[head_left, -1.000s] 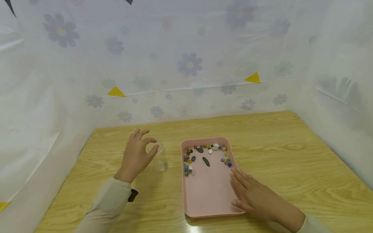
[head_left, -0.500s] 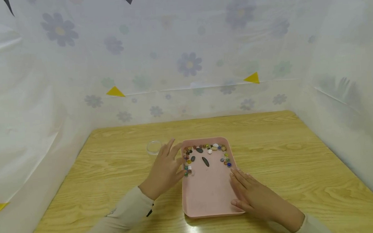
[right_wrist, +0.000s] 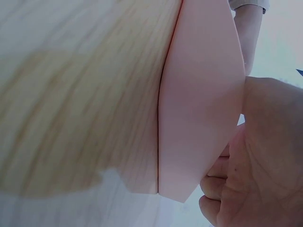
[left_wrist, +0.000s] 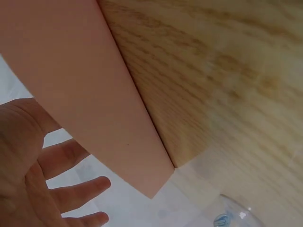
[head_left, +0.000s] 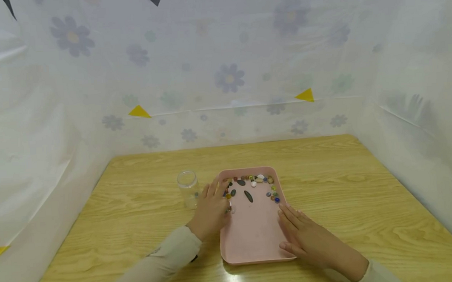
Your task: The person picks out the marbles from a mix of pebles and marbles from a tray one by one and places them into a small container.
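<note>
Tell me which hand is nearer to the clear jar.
Left. The left hand is just right of the jar, over the left edge of the tray. The right hand is at the tray's right edge, across the tray from the jar.

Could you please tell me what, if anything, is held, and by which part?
For the left hand, partly hidden over the pink tray, it cannot be told; the right hand rests at the right rim, gripping nothing visible.
</note>
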The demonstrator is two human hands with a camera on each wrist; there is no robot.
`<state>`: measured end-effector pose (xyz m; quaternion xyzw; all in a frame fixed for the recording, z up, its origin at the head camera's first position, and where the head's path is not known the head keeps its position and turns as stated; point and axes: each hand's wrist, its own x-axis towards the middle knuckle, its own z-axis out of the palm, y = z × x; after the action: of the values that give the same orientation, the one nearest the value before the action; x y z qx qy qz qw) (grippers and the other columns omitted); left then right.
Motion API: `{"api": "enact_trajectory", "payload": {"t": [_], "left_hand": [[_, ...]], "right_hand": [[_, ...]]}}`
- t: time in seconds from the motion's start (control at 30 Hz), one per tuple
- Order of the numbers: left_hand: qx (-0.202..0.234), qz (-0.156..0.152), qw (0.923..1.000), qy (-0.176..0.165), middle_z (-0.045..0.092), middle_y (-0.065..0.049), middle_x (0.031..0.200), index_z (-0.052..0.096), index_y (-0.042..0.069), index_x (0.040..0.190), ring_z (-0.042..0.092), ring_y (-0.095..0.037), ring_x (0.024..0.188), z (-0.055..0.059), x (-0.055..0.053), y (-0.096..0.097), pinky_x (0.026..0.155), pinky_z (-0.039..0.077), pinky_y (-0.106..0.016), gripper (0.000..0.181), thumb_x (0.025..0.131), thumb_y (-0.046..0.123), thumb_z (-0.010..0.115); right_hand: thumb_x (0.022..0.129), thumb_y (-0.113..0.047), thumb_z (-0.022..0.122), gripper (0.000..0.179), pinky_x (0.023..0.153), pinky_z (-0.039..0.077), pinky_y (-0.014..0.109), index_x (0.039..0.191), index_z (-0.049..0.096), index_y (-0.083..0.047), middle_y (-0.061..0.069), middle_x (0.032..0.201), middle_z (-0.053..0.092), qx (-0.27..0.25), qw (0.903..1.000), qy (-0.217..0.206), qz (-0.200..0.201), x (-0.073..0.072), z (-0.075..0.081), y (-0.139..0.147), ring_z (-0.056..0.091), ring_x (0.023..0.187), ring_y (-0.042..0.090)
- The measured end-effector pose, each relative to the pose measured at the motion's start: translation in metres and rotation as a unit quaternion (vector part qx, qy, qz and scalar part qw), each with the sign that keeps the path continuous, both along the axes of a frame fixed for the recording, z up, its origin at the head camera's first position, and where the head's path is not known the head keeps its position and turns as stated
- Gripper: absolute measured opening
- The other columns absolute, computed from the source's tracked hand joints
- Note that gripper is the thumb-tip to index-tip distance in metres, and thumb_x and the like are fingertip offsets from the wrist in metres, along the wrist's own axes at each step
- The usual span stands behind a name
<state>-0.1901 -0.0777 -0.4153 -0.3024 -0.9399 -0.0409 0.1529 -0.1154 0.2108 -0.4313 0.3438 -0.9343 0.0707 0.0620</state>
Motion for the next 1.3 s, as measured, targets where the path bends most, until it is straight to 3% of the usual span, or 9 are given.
{"api": "enact_trajectory", "payload": {"t": [0.07, 0.17, 0.27, 0.47, 0.7, 1.07, 1.3], "left_hand": [[-0.007, 0.01, 0.9999, 0.01, 0.051, -0.016, 0.137, 0.071, 0.013, 0.064, 0.035, -0.043, 0.134, -0.003, -0.001, 0.001, 0.103, 0.036, -0.061, 0.014, 0.077, 0.017, 0.075], [-0.007, 0.021, 0.9996, 0.02, 0.053, -0.019, 0.134, 0.064, 0.013, 0.056, 0.039, -0.044, 0.132, -0.006, -0.002, 0.003, 0.101, 0.038, -0.061, 0.023, 0.077, 0.015, 0.075], [0.001, 0.028, 0.9993, 0.025, 0.055, -0.021, 0.131, 0.059, 0.012, 0.054, 0.041, -0.046, 0.129, -0.008, -0.003, 0.004, 0.099, 0.04, -0.061, 0.028, 0.076, 0.015, 0.076], [0.003, 0.044, 0.9985, 0.033, 0.056, -0.019, 0.13, 0.063, 0.012, 0.057, 0.041, -0.045, 0.129, -0.01, -0.004, 0.007, 0.099, 0.039, -0.06, 0.025, 0.077, 0.017, 0.077], [-0.001, 0.061, 0.9981, 0.007, 0.057, -0.019, 0.13, 0.061, 0.011, 0.056, 0.042, -0.045, 0.128, -0.009, -0.006, 0.009, 0.101, 0.039, -0.058, 0.023, 0.074, 0.01, 0.075], [-0.015, 0.067, 0.9973, -0.027, 0.053, -0.02, 0.136, 0.063, 0.011, 0.058, 0.038, -0.045, 0.132, -0.004, -0.005, 0.011, 0.102, 0.038, -0.06, 0.023, 0.077, 0.011, 0.076], [-0.014, 0.058, 0.998, -0.024, 0.053, -0.02, 0.136, 0.067, 0.011, 0.06, 0.038, -0.045, 0.132, -0.006, -0.005, 0.01, 0.101, 0.039, -0.06, 0.021, 0.08, 0.014, 0.075]], "right_hand": [[0.098, -0.048, 0.045, 0.068, 0.114, -0.004, 0.02, 0.141, 0.042, 0.005, 0.022, 0.152, 0.031, 0.0, 1.0, 0.0, -0.001, 0.0, 0.0, 0.0, 0.034, 0.138, 0.035], [0.098, -0.049, 0.045, 0.069, 0.117, 0.015, 0.035, 0.141, 0.042, 0.005, 0.021, 0.152, 0.03, 0.005, 1.0, -0.005, -0.004, 0.0, 0.0, 0.0, 0.033, 0.139, 0.034], [0.098, -0.049, 0.044, 0.069, 0.108, 0.033, 0.049, 0.142, 0.042, 0.005, 0.022, 0.152, 0.03, 0.011, 0.9999, -0.008, -0.006, 0.0, 0.001, -0.001, 0.033, 0.139, 0.034], [0.098, -0.049, 0.045, 0.07, 0.107, 0.034, 0.052, 0.141, 0.041, 0.006, 0.023, 0.152, 0.03, 0.012, 0.9999, -0.009, -0.004, 0.0, 0.0, -0.001, 0.033, 0.138, 0.035], [0.099, -0.048, 0.044, 0.069, 0.108, 0.033, 0.052, 0.141, 0.041, 0.007, 0.024, 0.151, 0.03, 0.014, 0.9999, -0.005, -0.002, 0.0, 0.001, 0.0, 0.033, 0.138, 0.036], [0.098, -0.048, 0.046, 0.068, 0.106, 0.035, 0.051, 0.14, 0.042, 0.006, 0.024, 0.151, 0.032, 0.008, 0.9999, 0.015, 0.0, 0.0, 0.0, 0.0, 0.035, 0.137, 0.036], [0.098, -0.047, 0.046, 0.069, 0.107, 0.034, 0.051, 0.141, 0.042, 0.007, 0.024, 0.151, 0.031, 0.006, 1.0, 0.003, -0.001, 0.0, 0.0, 0.0, 0.033, 0.138, 0.036]]}}
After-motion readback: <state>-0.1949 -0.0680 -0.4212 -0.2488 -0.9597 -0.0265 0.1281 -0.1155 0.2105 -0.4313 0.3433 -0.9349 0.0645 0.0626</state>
